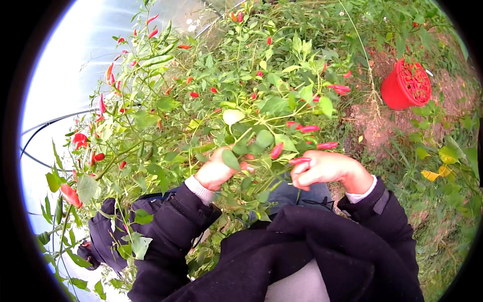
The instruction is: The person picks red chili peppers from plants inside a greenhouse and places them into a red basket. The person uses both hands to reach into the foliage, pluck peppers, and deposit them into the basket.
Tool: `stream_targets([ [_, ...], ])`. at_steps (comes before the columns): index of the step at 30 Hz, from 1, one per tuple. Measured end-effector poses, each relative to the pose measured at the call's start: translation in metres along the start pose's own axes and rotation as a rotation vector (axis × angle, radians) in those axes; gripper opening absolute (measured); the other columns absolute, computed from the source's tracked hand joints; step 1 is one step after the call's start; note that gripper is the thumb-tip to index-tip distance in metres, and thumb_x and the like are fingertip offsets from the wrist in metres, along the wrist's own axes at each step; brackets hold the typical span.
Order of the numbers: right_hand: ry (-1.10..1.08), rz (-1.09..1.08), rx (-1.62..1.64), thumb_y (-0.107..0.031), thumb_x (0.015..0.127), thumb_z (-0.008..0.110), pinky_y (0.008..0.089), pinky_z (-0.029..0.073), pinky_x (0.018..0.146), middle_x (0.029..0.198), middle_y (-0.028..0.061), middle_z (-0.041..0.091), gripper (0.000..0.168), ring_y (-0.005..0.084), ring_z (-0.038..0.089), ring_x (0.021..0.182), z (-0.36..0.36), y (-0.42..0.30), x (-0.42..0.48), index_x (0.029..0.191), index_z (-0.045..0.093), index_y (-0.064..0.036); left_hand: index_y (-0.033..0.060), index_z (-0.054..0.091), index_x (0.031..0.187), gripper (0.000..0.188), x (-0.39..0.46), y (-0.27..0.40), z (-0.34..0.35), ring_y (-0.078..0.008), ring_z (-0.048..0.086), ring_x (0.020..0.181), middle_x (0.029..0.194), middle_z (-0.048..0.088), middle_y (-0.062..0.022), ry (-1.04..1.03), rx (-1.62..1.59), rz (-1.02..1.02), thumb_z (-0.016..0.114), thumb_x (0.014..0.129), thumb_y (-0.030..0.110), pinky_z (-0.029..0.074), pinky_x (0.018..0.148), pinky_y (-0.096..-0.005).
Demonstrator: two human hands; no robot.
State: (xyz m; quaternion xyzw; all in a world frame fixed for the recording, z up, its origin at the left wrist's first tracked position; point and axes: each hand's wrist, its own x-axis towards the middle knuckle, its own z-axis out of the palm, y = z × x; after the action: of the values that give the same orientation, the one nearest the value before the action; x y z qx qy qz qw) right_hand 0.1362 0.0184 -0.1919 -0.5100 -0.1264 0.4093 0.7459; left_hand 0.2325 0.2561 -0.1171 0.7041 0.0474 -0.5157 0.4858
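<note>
Chili pepper plants with red pods spread out before me. My left hand reaches in among the stems, its fingers partly covered by leaves, so what it grips cannot be made out. Curled at the right side of the same plant is my right hand, with a red chili pepper at its fingers. Just above that hand is another red pepper. Between the two hands hangs a red pepper among leaves.
A red bucket filled with red chilies stands on bare soil at upper right. Pale plastic sheeting rises on the left, with dark hoses before it. A dark padded jacket or bag shows behind leaves at lower left.
</note>
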Motion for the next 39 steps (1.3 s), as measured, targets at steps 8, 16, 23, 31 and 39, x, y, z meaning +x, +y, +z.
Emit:
stream_targets([
  [8,0.526,-0.165,0.582,-0.020,0.083,0.060,0.0202,0.031,0.047,0.062,-0.0019,0.051,0.020,0.0045,0.041,0.052,-0.005,-0.003,-0.070,0.077,0.058,-0.001,0.0043,0.057,0.108,0.041,-0.008,-0.003,-0.012,-0.0121,0.059,0.084,0.093,0.062,-0.0022,0.007,-0.053,-0.061,0.075,0.073,0.015,0.047,0.074,-0.0258],
  [16,1.085,-0.506,-1.193,-0.010,0.070,0.068,0.0292,0.044,0.046,0.067,0.0059,0.051,0.008,0.0148,0.053,0.052,0.038,-0.038,-0.009,0.075,0.062,-0.007,0.0075,0.058,0.102,0.027,-0.006,0.003,-0.002,-0.0091,0.057,0.075,0.087,0.062,0.0003,0.033,-0.007,-0.063,0.070,0.080,0.017,0.043,0.066,-0.0237],
  [23,0.900,-0.402,-1.300,-0.018,0.067,0.071,0.0331,0.042,0.044,0.073,0.0041,0.047,0.018,0.0199,0.055,0.053,0.032,-0.041,0.003,0.071,0.057,-0.008,0.0044,0.054,0.110,0.038,-0.005,0.008,-0.004,-0.0095,0.059,0.078,0.093,0.061,-0.0008,0.010,0.007,-0.073,0.072,0.077,0.015,0.048,0.067,-0.0239],
  [31,0.708,-0.211,-1.292,-0.020,0.068,0.070,0.0364,0.044,0.047,0.067,0.0071,0.049,0.022,0.0255,0.056,0.056,0.026,-0.061,-0.054,0.065,0.053,-0.006,0.0016,0.056,0.110,0.033,-0.006,0.003,0.001,-0.0105,0.058,0.080,0.097,0.064,-0.0042,-0.058,0.012,-0.037,0.068,0.079,0.007,0.047,0.069,-0.0251],
  [39,1.052,0.151,-0.691,-0.022,0.068,0.075,0.0307,0.040,0.051,0.060,0.0054,0.052,0.029,0.0123,0.048,0.054,-0.017,-0.055,-0.141,0.077,0.058,0.000,0.0011,0.061,0.100,0.027,-0.013,0.015,-0.008,-0.0104,0.056,0.076,0.088,0.063,-0.0015,0.077,0.093,-0.050,0.070,0.078,0.014,0.046,0.067,-0.0269],
])
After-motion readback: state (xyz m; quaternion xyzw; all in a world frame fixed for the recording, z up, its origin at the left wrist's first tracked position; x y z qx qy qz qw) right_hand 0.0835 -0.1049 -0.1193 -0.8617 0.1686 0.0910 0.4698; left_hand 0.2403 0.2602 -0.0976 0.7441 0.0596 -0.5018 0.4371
